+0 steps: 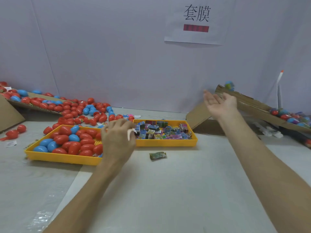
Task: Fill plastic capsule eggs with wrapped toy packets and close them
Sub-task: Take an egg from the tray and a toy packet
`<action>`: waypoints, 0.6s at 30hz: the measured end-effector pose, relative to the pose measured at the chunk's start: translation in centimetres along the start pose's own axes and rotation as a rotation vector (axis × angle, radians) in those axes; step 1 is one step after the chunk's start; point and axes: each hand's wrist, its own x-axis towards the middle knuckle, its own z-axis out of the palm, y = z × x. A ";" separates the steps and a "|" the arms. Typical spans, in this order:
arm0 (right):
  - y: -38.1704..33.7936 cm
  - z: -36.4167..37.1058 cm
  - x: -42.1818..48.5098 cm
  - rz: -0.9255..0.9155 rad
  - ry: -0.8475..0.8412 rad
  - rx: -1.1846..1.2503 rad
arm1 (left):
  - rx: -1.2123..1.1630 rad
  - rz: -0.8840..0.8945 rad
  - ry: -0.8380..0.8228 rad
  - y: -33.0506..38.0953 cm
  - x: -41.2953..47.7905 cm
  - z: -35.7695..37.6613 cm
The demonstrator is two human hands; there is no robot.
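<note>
Bare forearms over the grey table (176,190), left hand (117,140) loosely curled between egg tray (62,158) and packet tray (168,142), grip unclear, right hand (220,103) spread, empty, beside a blurred airborne egg (229,85), stray packet (157,155) near.

A white paper sheet (196,22) on the wall reads "套膜" above an illegible red strip (196,28).
</note>
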 end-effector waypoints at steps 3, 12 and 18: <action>2.6 -2.5 -1.3 -0.006 -0.047 -0.376 | 0.089 -0.150 0.017 -1.9 1.2 -0.9; 10.4 -9.3 -6.4 -0.361 -0.596 -1.450 | 0.324 -0.381 -0.445 -6.2 1.8 -1.6; 11.9 -10.3 -7.6 -0.297 -0.837 -1.721 | 0.229 -0.348 -0.393 -5.8 1.8 -1.4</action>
